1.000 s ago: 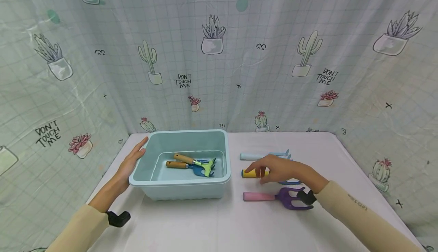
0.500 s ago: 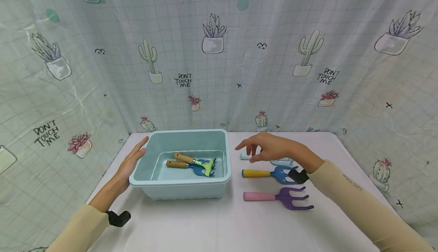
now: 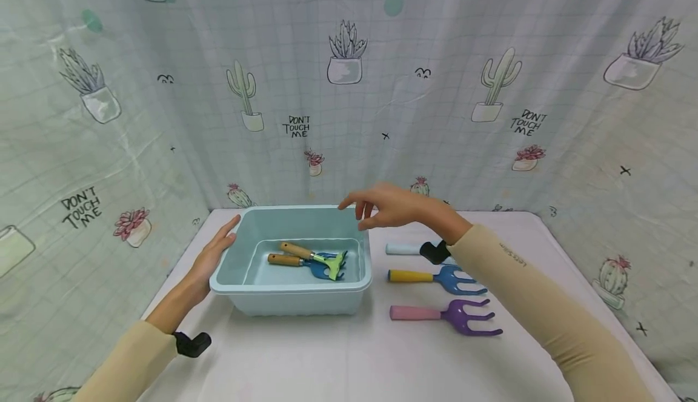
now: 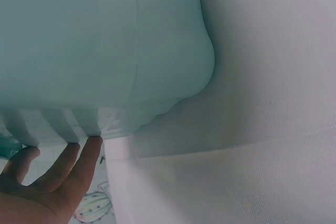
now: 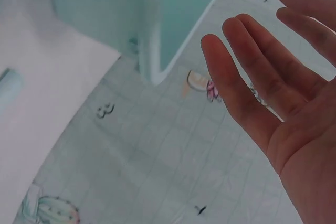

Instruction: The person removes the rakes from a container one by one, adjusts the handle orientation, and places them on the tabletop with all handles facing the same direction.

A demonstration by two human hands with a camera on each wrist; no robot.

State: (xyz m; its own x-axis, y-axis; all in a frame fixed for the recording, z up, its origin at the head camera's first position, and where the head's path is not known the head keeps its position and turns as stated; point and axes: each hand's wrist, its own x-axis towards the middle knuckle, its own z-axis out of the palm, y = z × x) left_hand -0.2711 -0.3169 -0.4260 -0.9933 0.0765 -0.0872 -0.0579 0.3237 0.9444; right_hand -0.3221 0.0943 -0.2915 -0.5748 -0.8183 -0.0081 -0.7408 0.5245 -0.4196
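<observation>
A pale blue plastic bin stands left of the table's middle. Inside it lie a wooden-handled blue garden fork and a wooden-handled green garden tool, one crossing the other. My left hand touches the bin's left side with extended fingers, and the left wrist view shows the fingertips against its wall. My right hand holds nothing and hovers over the bin's back right corner, fingers spread and loosely bent; the right wrist view shows its bare palm.
Right of the bin lie a yellow-handled blue hand fork, a pink-handled purple hand fork and a light blue tool, partly hidden by my right forearm. A cactus-print curtain encloses the table's back and sides.
My right hand has risen from beside the yellow-handled fork, moving left and away to the bin's back right corner. My left hand stays on the bin, which has not moved.
</observation>
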